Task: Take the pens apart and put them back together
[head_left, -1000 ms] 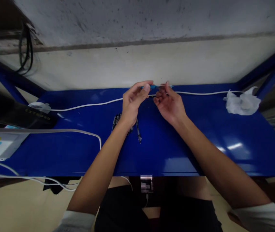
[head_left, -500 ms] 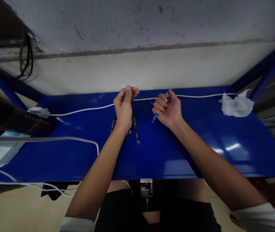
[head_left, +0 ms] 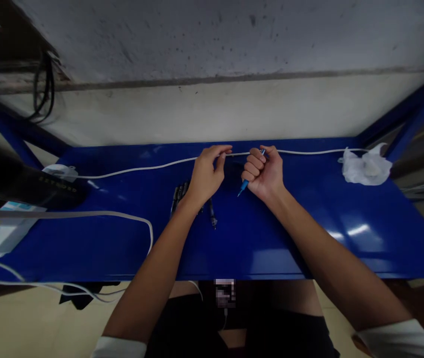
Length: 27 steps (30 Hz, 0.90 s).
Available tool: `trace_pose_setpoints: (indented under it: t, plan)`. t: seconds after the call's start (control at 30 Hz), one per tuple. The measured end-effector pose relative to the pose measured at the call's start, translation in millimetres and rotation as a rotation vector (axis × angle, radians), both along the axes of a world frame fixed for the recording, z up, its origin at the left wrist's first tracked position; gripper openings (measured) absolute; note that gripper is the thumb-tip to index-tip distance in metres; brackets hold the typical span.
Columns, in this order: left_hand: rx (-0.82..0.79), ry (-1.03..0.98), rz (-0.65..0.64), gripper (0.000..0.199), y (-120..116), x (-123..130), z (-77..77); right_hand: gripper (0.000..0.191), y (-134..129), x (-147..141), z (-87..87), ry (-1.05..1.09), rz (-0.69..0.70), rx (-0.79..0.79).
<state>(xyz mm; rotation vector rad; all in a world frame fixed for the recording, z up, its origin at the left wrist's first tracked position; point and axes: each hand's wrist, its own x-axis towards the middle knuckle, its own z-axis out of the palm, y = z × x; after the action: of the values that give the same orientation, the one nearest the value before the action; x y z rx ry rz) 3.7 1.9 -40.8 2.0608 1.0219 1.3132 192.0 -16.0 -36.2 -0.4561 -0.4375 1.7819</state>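
My right hand [head_left: 264,174] is closed round a blue pen [head_left: 243,187], whose tip points down and left toward the shelf. The thumb lies at the pen's upper end. Left of it, my left hand [head_left: 208,173] hovers over the shelf, fingers stretched toward the right hand and thumb apart from them; I see nothing held in it. Several black pens [head_left: 179,193] lie side by side beneath and left of the left wrist, partly covered by it. Another dark pen [head_left: 212,214] lies just right of that wrist.
The blue metal shelf [head_left: 264,233] stands against a wall. A white cable [head_left: 140,169] runs along its back. At the right sits a crumpled white plastic bag [head_left: 367,166]; at the left are a black cylinder [head_left: 55,186], a white box [head_left: 1,238] and more cables.
My left hand has moved right, nearer my right hand, and turned with its fingers pointing right. More of the black pens shows. The right hand still grips the blue pen, slightly shifted.
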Motion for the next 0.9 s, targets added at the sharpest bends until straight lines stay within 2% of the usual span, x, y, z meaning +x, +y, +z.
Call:
trace_pose_setpoints:
  t: [0.13,0.27,0.4,0.57,0.73,0.9]
  plan:
    - [0.123,0.310,-0.113,0.043,-3.2,-1.0,-4.8,0.055,-0.2,2.3,2.9,0.009,-0.029,0.026]
    - [0.107,0.470,-0.151,0.037,-6.6,0.2,-4.6,0.058,-0.4,2.7,5.2,-0.059,-0.051,-0.005]
    - [0.117,0.529,-0.129,0.027,-9.1,1.1,-2.7,0.056,-0.8,0.7,3.4,-0.055,-0.050,0.004]
    - [0.164,0.585,-0.085,0.040,-12.9,2.8,-3.9,0.057,0.1,2.4,0.3,-0.039,-0.035,0.037]
    - [0.187,0.650,-0.165,0.042,-14.6,4.6,-6.4,0.061,0.8,3.0,1.3,-0.045,-0.034,0.038]
    - [0.191,0.667,-0.182,0.032,-13.3,4.6,-5.1,0.063,-1.3,-1.0,5.1,-0.038,-0.038,-0.005]
